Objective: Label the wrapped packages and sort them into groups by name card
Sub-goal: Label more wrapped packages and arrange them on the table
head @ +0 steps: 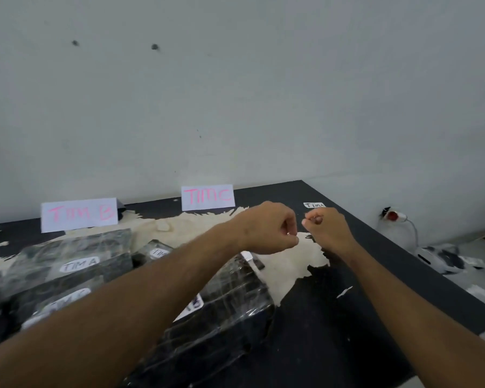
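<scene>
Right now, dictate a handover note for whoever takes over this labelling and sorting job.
Left hand and right hand: both raised over the black table, fingers curled; whether they pinch anything is unclear.
Pink-lettered white cards TIM B and TIM C stand by the wall.
Dark film-wrapped packages lie at left; one reads TIM A. A loose small white TIM A label lies far right.
Left: finish labelling and sort every package.

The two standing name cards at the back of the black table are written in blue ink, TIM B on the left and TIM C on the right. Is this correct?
Not quite. The head view shows the writing on both cards is pink, not blue. The TIM B card stands on the left and the TIM C card on the right, at the back of the black table.
</scene>
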Tool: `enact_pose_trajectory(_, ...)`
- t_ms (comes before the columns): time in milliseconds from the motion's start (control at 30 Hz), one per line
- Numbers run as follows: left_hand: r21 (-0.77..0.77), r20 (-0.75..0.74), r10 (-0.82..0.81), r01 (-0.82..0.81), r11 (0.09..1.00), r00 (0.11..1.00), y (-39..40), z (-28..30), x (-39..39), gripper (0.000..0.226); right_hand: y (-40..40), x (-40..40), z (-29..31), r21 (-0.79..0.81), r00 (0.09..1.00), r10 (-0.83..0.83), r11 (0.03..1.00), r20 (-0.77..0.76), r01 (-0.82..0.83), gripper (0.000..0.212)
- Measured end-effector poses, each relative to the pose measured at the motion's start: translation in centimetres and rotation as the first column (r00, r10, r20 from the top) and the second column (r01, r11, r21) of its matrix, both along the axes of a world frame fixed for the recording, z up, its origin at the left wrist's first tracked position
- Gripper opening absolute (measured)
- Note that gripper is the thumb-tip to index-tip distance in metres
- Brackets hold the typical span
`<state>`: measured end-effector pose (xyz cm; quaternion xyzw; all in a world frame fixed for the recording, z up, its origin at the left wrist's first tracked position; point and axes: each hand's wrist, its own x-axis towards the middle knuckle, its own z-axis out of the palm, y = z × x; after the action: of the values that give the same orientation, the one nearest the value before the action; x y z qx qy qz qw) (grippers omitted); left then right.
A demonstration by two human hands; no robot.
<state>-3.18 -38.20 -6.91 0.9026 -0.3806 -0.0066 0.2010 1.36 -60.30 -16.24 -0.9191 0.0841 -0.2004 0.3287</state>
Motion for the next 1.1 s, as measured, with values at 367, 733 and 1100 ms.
enact_pose_trajectory(367,0.155,0.097,0.015,-0.03,0.987,0.995,-6.2,-2.5,4.8,0.011,-7.7,5.6,-3.4,-0.194,0.958,-0.286,0.941,-0.017,0.278,0.025)
enact_pose_trajectory(733,0.231,0.039,0.026,-0.034,0.972,0.999,-6.6,-5.3,5.8,0.015,-9.1,8.1,-4.0,-0.239,0.925,-0.362,0.914,-0.114,0.328,0.024)
enact_pose_trajectory(1100,0.229,0.016,0.026,-0.029,0.973,1.0,-6.6,-5.4,5.7,0.016,-9.6,8.5,-4.0,-0.227,0.918,-0.379,0.91,-0.114,0.347,0.02)
